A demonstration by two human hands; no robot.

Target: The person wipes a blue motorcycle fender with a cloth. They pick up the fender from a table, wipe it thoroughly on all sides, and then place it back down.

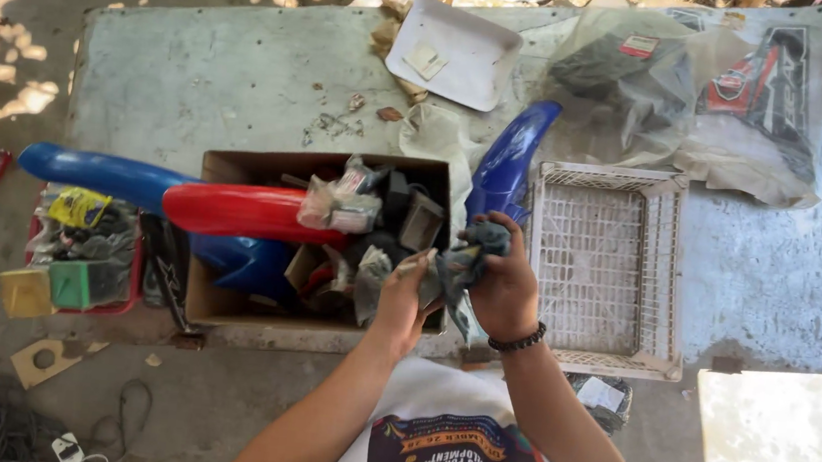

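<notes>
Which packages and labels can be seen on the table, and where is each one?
Clear plastic bag with red label: far right of table, crumpled.
Black-and-red printed plastic package: far right corner, flat.
White square tray with pale label: far centre.
Brown cardboard box: near edge, open, full of bagged parts.
Small grey plastic-wrapped packet: held in both hands.

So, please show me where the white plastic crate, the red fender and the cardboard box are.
white plastic crate (605, 265): head view, on its mesh bottom.
red fender (237, 211): head view, on the middle of its curved top.
cardboard box (206, 302): head view, on its left inner wall.
</notes>
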